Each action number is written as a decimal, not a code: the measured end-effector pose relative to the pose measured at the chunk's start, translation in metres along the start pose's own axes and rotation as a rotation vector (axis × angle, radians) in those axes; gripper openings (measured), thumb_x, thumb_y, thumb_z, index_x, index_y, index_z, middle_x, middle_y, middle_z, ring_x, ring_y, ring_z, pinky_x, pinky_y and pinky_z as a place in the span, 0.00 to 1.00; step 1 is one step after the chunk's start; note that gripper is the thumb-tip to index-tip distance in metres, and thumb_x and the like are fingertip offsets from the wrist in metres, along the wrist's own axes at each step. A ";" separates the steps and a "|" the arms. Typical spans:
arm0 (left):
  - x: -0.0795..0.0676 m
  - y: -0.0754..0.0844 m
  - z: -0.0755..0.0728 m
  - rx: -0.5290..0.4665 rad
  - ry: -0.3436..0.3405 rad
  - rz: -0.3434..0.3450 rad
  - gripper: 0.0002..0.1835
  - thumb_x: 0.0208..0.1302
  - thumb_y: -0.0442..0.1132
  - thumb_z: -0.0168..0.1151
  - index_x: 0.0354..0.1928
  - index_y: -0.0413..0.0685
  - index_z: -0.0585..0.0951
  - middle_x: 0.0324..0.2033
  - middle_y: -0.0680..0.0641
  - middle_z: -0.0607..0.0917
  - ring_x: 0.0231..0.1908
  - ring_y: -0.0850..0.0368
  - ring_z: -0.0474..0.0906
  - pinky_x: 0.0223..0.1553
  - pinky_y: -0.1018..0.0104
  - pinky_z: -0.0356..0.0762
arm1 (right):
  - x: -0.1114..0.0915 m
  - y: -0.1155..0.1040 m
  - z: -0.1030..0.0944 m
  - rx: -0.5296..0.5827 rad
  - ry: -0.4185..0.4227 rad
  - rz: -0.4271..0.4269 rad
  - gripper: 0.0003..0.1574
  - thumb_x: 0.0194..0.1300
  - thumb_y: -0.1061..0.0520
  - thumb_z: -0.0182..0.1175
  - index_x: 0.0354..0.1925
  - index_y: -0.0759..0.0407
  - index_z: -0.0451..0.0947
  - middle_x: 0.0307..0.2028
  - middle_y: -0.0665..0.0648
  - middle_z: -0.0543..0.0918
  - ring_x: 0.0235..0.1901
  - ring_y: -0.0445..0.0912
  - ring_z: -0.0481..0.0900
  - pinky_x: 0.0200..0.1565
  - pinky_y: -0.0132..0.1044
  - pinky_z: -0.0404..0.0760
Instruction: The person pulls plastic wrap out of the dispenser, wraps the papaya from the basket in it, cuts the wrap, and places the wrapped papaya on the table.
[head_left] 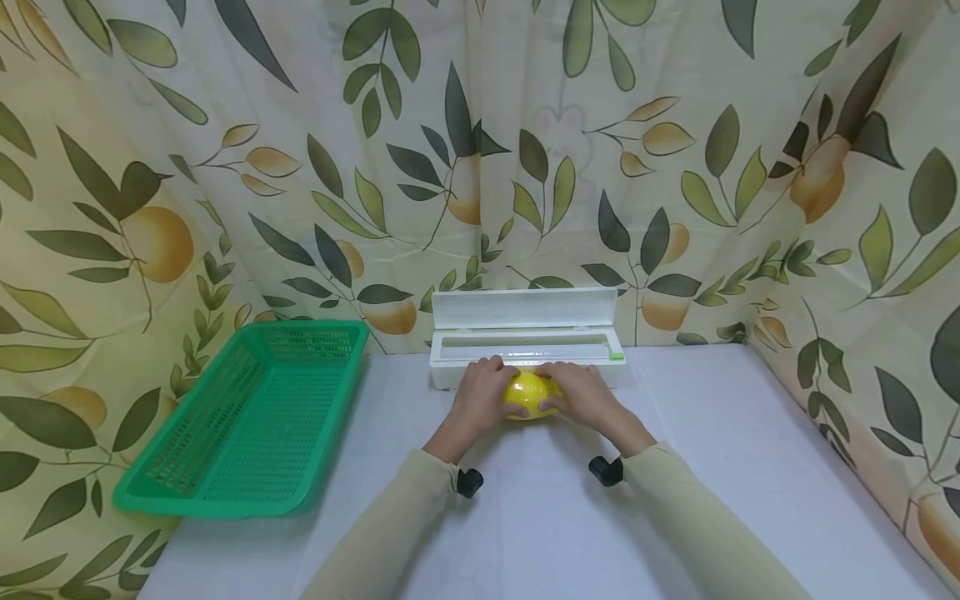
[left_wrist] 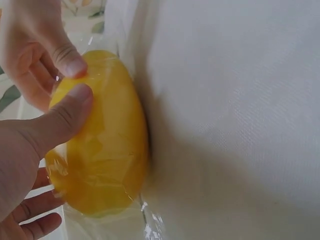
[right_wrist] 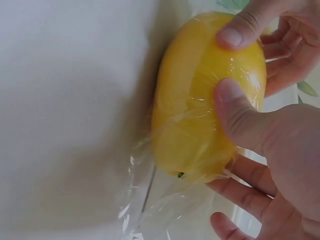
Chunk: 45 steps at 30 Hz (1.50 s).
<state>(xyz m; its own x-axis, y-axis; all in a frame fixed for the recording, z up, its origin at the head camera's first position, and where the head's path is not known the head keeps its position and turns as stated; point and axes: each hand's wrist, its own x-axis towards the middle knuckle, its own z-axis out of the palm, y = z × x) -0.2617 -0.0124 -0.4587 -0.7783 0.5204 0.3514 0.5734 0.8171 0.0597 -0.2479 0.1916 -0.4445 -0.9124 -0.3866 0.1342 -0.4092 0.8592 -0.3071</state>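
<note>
A leaf-printed curtain (head_left: 540, 250) backs the white-covered table (head_left: 720, 483). The left hand (head_left: 482, 393) and right hand (head_left: 583, 393) grip a yellow fruit (head_left: 528, 395) between them, thumbs nearest. Wrapping seems underway; loose film (right_wrist: 170, 205) below probably needs pressing flat next. No writing is legible.

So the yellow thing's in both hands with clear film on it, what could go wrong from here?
The loose clear film trailing past the end of the yellow item could fold and stick to itself. That item looks smooth and rounded, so it might roll if the left hand and right hand ease off. The white box stands open just behind, so a push forward might bump it.
</note>
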 end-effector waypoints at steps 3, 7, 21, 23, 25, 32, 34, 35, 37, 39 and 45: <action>0.000 -0.001 0.000 -0.004 0.005 -0.011 0.36 0.44 0.65 0.81 0.52 0.51 0.86 0.38 0.51 0.81 0.36 0.55 0.75 0.39 0.63 0.71 | 0.000 0.000 0.001 0.003 0.012 0.003 0.36 0.59 0.52 0.76 0.62 0.61 0.78 0.58 0.61 0.84 0.57 0.59 0.80 0.52 0.57 0.73; 0.000 -0.001 0.001 0.004 -0.007 -0.021 0.37 0.44 0.65 0.81 0.53 0.51 0.87 0.39 0.51 0.82 0.36 0.55 0.76 0.39 0.63 0.72 | -0.001 0.001 0.004 0.012 0.028 -0.001 0.36 0.59 0.52 0.76 0.63 0.61 0.78 0.57 0.62 0.84 0.56 0.60 0.80 0.54 0.58 0.73; -0.002 -0.002 0.003 0.020 -0.068 -0.067 0.39 0.45 0.66 0.80 0.56 0.53 0.85 0.41 0.52 0.82 0.40 0.56 0.76 0.44 0.62 0.73 | -0.012 0.032 -0.014 0.028 0.219 -0.095 0.30 0.61 0.54 0.75 0.59 0.60 0.81 0.57 0.62 0.84 0.59 0.62 0.78 0.58 0.65 0.74; -0.003 -0.001 0.003 0.025 -0.079 -0.063 0.39 0.45 0.66 0.79 0.57 0.52 0.85 0.43 0.53 0.82 0.42 0.56 0.76 0.46 0.61 0.73 | -0.014 0.044 -0.016 0.026 0.265 -0.075 0.28 0.62 0.55 0.74 0.59 0.60 0.81 0.58 0.63 0.83 0.60 0.63 0.77 0.59 0.65 0.73; -0.005 0.000 0.003 0.039 -0.086 -0.055 0.40 0.46 0.66 0.78 0.58 0.53 0.84 0.45 0.53 0.83 0.45 0.55 0.77 0.48 0.60 0.73 | -0.016 0.056 -0.018 0.031 0.292 -0.039 0.28 0.63 0.56 0.73 0.60 0.61 0.79 0.61 0.66 0.80 0.62 0.64 0.74 0.60 0.67 0.71; -0.009 0.003 -0.001 0.063 -0.059 -0.034 0.37 0.52 0.68 0.73 0.59 0.54 0.84 0.51 0.52 0.84 0.50 0.54 0.78 0.52 0.58 0.73 | -0.020 0.092 -0.018 0.137 0.231 0.110 0.39 0.65 0.56 0.71 0.69 0.65 0.70 0.71 0.73 0.66 0.71 0.70 0.61 0.69 0.67 0.60; -0.009 0.004 -0.002 0.066 -0.056 -0.029 0.37 0.54 0.68 0.72 0.60 0.54 0.83 0.52 0.52 0.84 0.52 0.54 0.77 0.54 0.57 0.72 | -0.020 0.098 -0.018 0.168 0.203 0.144 0.40 0.66 0.55 0.70 0.70 0.66 0.68 0.72 0.74 0.65 0.72 0.70 0.60 0.70 0.67 0.59; -0.010 0.004 -0.003 0.068 -0.054 -0.025 0.37 0.55 0.68 0.72 0.62 0.54 0.82 0.52 0.52 0.84 0.52 0.54 0.77 0.54 0.57 0.72 | -0.020 0.100 -0.017 0.177 0.193 0.156 0.40 0.67 0.55 0.70 0.71 0.66 0.67 0.72 0.74 0.64 0.72 0.70 0.59 0.70 0.67 0.59; -0.010 0.004 -0.004 0.070 -0.049 -0.026 0.38 0.56 0.67 0.71 0.64 0.54 0.81 0.54 0.52 0.84 0.53 0.53 0.77 0.55 0.57 0.72 | -0.020 0.104 -0.017 0.186 0.175 0.181 0.41 0.68 0.54 0.69 0.71 0.66 0.66 0.73 0.74 0.63 0.72 0.70 0.58 0.70 0.67 0.58; -0.011 0.004 -0.005 0.070 -0.036 -0.024 0.37 0.57 0.66 0.71 0.64 0.54 0.80 0.54 0.52 0.84 0.53 0.53 0.77 0.55 0.56 0.72 | -0.020 0.105 -0.018 0.191 0.166 0.197 0.41 0.68 0.54 0.69 0.71 0.67 0.65 0.73 0.74 0.62 0.72 0.71 0.58 0.70 0.67 0.58; -0.011 0.003 -0.008 0.072 -0.007 -0.014 0.32 0.58 0.66 0.72 0.58 0.54 0.84 0.52 0.52 0.83 0.51 0.54 0.77 0.53 0.58 0.72 | -0.018 0.107 -0.021 0.206 0.144 0.255 0.43 0.69 0.53 0.68 0.73 0.68 0.63 0.74 0.74 0.60 0.73 0.71 0.56 0.70 0.67 0.57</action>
<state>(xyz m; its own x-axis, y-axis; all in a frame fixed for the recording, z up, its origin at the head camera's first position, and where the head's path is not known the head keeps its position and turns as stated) -0.2494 -0.0177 -0.4552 -0.7883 0.5101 0.3440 0.5425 0.8401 -0.0026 -0.2759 0.2975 -0.4603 -0.9823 -0.1044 0.1557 -0.1722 0.8309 -0.5291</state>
